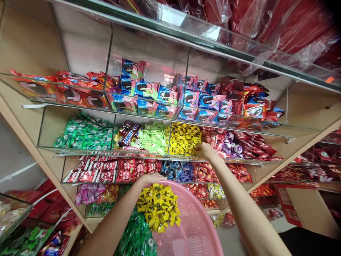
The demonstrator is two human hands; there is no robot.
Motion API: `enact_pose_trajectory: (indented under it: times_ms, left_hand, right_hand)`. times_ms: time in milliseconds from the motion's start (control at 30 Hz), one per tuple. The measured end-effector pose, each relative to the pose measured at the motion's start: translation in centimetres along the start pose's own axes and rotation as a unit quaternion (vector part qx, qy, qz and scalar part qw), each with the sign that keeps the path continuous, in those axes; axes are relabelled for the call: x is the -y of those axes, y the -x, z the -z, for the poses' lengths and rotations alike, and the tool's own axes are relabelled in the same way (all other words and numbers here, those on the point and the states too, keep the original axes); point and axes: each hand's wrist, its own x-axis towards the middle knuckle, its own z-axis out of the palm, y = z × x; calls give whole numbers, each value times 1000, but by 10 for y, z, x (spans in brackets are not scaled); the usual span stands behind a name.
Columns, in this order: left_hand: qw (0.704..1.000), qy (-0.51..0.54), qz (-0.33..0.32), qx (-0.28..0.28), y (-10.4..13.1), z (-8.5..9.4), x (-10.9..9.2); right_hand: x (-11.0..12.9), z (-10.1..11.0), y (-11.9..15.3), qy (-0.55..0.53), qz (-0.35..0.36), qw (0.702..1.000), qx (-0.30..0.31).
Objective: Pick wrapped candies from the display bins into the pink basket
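My left hand (pixel 152 178) is closed over the far rim of a pink plastic basket (pixel 209 222). Inside the basket lie a heap of yellow-wrapped candies (pixel 160 206) and a pile of green-wrapped candies (pixel 137 233). My right hand (pixel 205 151) reaches to the shelf, at the right end of a compartment of the same yellow candies (pixel 184 137). Its fingers look curled, and whatever is in them is hidden. Left of that compartment are light green packets (pixel 153 137) and Snickers bars (pixel 128 134).
A clear shelf front (pixel 144 155) runs below the candies. Above stand blue-and-pink cookie packs (pixel 149 88); green candies (pixel 86 131) fill the left compartment. Red-and-white packets (pixel 102 167) lie below. A cardboard box (pixel 306 209) is at right, and plastic-wrapped red packages (pixel 266 21) overhang the top.
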Motion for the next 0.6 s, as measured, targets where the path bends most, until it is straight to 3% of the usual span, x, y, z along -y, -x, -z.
enact_pose_trajectory:
  times_ms: [167, 300, 433, 600]
  left_hand:
    - [1000, -30, -6, -5, -1, 1, -1]
    - [1000, -7, -6, -7, 3, -1, -3]
    - [1000, 13, -16, 3, 7, -1, -6]
    - [999, 28, -25, 10, 5, -1, -5]
  right_hand:
    - [-4, 5, 12, -36, 56, 993, -95]
    - [7, 17, 46, -185, 146, 956, -175]
    - [34, 8, 87, -288, 215, 924, -127]
    - [62, -40, 112, -261, 263, 929, -5]
